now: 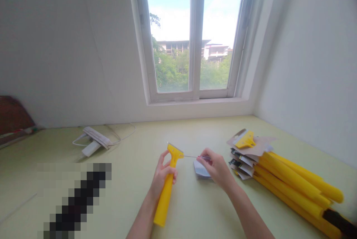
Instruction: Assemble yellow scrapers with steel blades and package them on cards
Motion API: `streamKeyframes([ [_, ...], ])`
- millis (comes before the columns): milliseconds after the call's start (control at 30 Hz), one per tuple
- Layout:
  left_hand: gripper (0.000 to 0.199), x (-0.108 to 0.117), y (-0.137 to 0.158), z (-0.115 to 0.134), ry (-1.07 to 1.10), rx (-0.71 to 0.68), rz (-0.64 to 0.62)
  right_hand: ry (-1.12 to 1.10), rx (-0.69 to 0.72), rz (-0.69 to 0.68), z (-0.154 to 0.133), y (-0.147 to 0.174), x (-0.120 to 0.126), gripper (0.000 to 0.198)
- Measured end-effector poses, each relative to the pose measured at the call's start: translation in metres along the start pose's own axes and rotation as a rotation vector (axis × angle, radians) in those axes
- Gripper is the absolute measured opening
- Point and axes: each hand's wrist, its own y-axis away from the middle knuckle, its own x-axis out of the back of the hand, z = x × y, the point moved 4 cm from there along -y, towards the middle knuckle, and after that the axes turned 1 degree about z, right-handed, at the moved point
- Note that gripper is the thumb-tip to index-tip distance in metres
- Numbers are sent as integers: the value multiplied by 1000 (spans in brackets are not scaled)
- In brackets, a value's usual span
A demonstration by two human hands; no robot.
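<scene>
My left hand grips a yellow scraper by its long handle, with the wide head up and its blade edge at the top. My right hand holds a small screwdriver with a dark red handle, its thin shaft pointing left and its tip touching the scraper head. Under my right hand a small grey stack of blades lies on the pale green floor.
A pile of several yellow scrapers with cardboard packaging lies at the right. A white power strip with a cable lies at the left near the wall. A pixelated dark patch covers the lower left. A window fills the far wall.
</scene>
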Motion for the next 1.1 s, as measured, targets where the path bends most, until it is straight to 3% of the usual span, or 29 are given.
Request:
streamKeyframes([
  [633, 68, 2, -2, -3, -14, 43, 1, 28, -72, 13, 3, 0, 1, 29],
  [900, 65, 1, 0, 0, 12, -44, 47, -11, -15, 24, -4, 0, -2, 22],
  [1100, 70, 6, -4, -3, 17, 30, 24, 0, -31, 38, -2, 1, -2, 30],
])
